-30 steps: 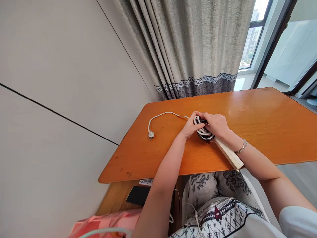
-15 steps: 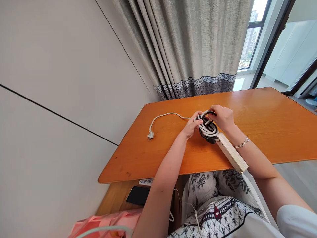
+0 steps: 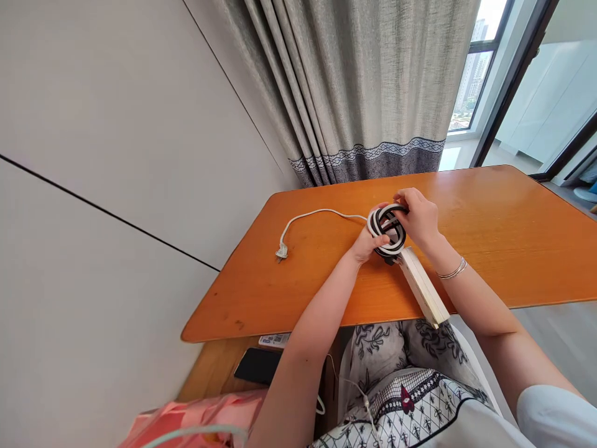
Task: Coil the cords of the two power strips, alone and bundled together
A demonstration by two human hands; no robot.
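A bundle of black and white cables (image 3: 385, 233) is coiled between my two hands, above the near part of the wooden table. My left hand (image 3: 367, 242) is wrapped round the coil's left side, its thumb across the front. At the coil's upper right, my right hand (image 3: 417, 214) pinches the black cable. A white power strip (image 3: 423, 287) hangs from the coil toward me, its lower end past the table's front edge. From the coil a white cord runs left over the table to a plug (image 3: 282, 251).
The wooden table (image 3: 504, 236) spans the view before a grey curtain (image 3: 373, 81). Below its left front edge are a black phone (image 3: 258, 365) and a pink bag (image 3: 191, 417). A pale wall (image 3: 116, 124) stands at the left.
The coil has turned and shows rounder, with my left thumb lower on it. The power strip's lower end has swung left. My right hand has risen slightly.
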